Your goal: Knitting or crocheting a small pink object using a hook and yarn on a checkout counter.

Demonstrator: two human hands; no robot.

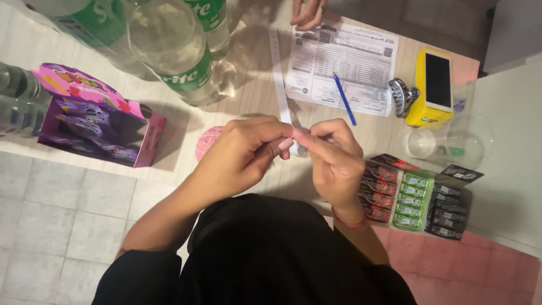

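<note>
My left hand (244, 152) and my right hand (334, 161) meet over the table edge, fingertips pinched together on a small pink piece (296, 134) that is mostly hidden between them. A pink crocheted ball (208, 141) lies on the table just behind my left hand. A long white paper strip (280, 73) runs from the far side of the table down to my fingers; whether they also pinch its end is hidden. My dark clothing fills the bottom of the view.
Clear plastic bottles with green labels (175, 51) stand at the back left. A purple open carton (96, 121) sits at left. A printed sheet (344, 65) with a blue pen (344, 99), a yellow device (433, 85), a clear cup (451, 144) and candy packs (418, 197) lie right. Another person's hand (307, 12) rests at top.
</note>
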